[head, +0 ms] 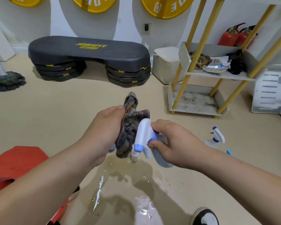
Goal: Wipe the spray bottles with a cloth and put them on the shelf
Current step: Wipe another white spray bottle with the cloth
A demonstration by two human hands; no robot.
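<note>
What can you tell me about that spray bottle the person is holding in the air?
The spray bottle has a white plastic trigger head with a pale blue nozzle tip and collar, and a greyish-blue body. It is held tilted above the wet floor, its body running down to the right under the right hand, which grips it at the neck. The left hand presses a striped cloth against the head. Any label is hidden.

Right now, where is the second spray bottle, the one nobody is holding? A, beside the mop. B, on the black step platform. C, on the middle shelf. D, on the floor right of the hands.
D: the second bottle stands on the floor, right of the right hand.
</note>
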